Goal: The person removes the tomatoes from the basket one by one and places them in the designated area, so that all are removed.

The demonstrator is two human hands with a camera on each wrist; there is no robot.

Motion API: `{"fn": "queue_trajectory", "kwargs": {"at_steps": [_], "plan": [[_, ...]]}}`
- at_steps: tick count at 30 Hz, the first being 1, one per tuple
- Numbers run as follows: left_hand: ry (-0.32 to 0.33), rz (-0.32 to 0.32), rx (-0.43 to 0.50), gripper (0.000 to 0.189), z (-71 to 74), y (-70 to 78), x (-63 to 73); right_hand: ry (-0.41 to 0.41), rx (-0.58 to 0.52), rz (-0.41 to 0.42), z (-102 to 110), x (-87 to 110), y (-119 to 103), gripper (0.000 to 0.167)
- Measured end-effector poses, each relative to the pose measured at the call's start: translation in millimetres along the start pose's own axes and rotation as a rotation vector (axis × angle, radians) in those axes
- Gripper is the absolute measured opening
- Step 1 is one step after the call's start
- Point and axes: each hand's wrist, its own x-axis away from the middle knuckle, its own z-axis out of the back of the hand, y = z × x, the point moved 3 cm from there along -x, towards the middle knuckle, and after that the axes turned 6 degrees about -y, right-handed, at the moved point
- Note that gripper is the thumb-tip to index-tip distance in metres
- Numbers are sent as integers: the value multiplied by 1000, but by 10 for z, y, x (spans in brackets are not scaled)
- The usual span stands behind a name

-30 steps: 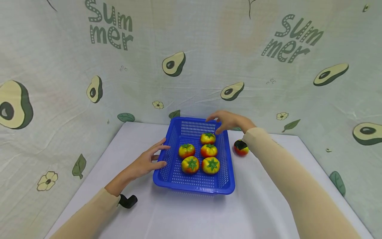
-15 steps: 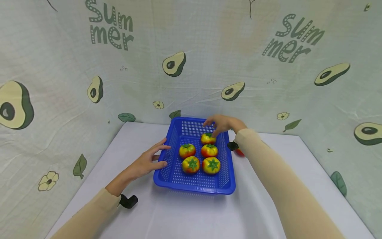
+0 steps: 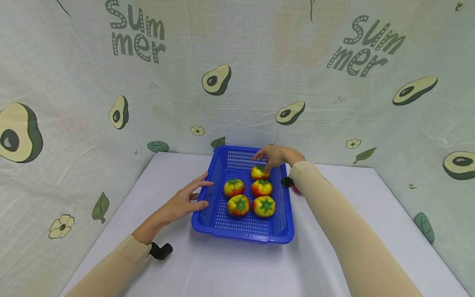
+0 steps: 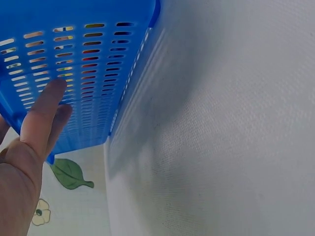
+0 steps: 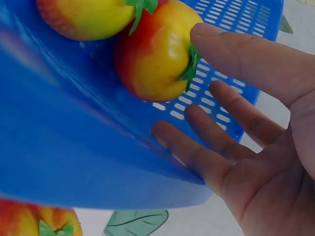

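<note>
A blue plastic basket (image 3: 243, 236) with slotted walls holds several red-yellow tomatoes with green leafy tops. My left hand (image 3: 182, 201) grips its left rim, thumb and index finger over the edge. In the left wrist view, two fingers (image 4: 45, 109) lie against the outer wall. My right hand (image 3: 275, 157) reaches over the back right corner, above the rearmost tomato (image 3: 257, 173). In the right wrist view, the thumb is at the edge of that tomato (image 5: 160, 51), while the spread fingers are apart from it. Another tomato (image 5: 34, 219) lies outside the basket, mostly behind the right sleeve in the head view.
The basket stands on a white-covered table (image 3: 222, 272). Behind the table and at its sides hangs a pale cloth (image 3: 252, 49) printed with avocados and leaves. Black straps with small devices sit at both wrists.
My right hand has moved left and down, from above the basket's right edge to the rearmost tomato. The right sleeve now covers most of the outside tomato. My left hand stays on the rim.
</note>
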Motion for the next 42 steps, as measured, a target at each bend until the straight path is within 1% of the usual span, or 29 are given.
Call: {"fn": "queue_trajectory", "kwargs": {"at_steps": [3, 8, 18, 23, 31, 34, 42], "plan": [[-4, -6, 2, 65, -3, 8, 0, -15, -48, -2, -14, -10, 39, 61], [0, -5, -2, 65, 2, 8, 8, -22, -55, 4, -46, -50, 73, 61], [10, -5, -25, 65, -10, -10, 2, -71, -110, -70, -144, -104, 84, 60], [3, -11, -11, 65, -8, -16, -1, -74, -115, -94, -184, -114, 67, 60], [-2, -10, 1, 65, -13, -9, 2, -66, -101, -78, -216, -183, 68, 59], [1, -8, -1, 65, -9, -10, 0, -64, -93, -87, -220, -200, 66, 57], [0, -17, -6, 64, -9, -1, 5, -89, -120, -103, -273, -225, 42, 58]]}}
